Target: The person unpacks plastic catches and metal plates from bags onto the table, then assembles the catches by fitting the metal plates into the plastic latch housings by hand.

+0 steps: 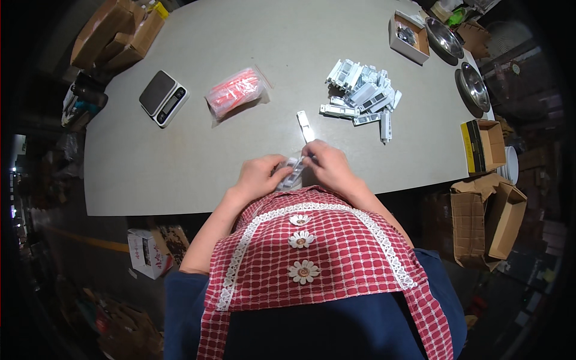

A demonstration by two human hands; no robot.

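Close to my apron, at the near edge of the table, both my hands work on a grey-white plastic piece (pixel 291 170) that looks partly see-through. My left hand (pixel 259 175) grips its left side with thumb and fingers. The fingers of my right hand (pixel 329 164) are closed at its upper right end, slightly blurred. Just beyond the right fingertips lies a long white plastic part (pixel 305 126). Farther right is a loose heap of similar white and grey plastic parts (pixel 363 93). Whether the held piece is inside a clear bag, I cannot tell.
A clear bag of red-and-white contents (pixel 237 92) lies beyond my left hand, with a digital scale (pixel 163 98) left of it. Metal bowls (pixel 474 87) and an open white box (pixel 410 37) line the far right. Cardboard boxes (pixel 489 219) stand beside the table.
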